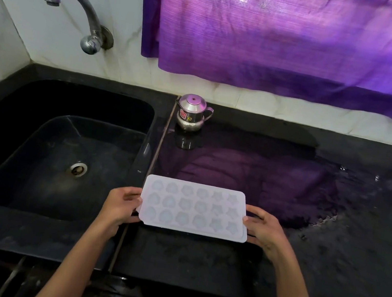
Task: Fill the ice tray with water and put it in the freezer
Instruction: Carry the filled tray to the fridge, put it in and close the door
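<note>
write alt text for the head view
Both hands, left hand and right hand, hold a pale ice tray by its short ends, over a black counter. A black sink with a tap lies left; a steel pot and purple curtain behind.

One ice tray (194,208), two hands, one steel pot (191,112), one tap (77,14), one sink (60,152), one purple curtain (297,36).

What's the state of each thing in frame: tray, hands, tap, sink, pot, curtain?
tray: held level over the counter by both short ends, cells up; water inside cannot be told
left hand: grips the tray's left end
right hand: grips the tray's right end
tap: no water running
sink: no dishes, drain uncovered
pot: upright, lid on
curtain: hanging drawn
counter: wet patch on right
</note>
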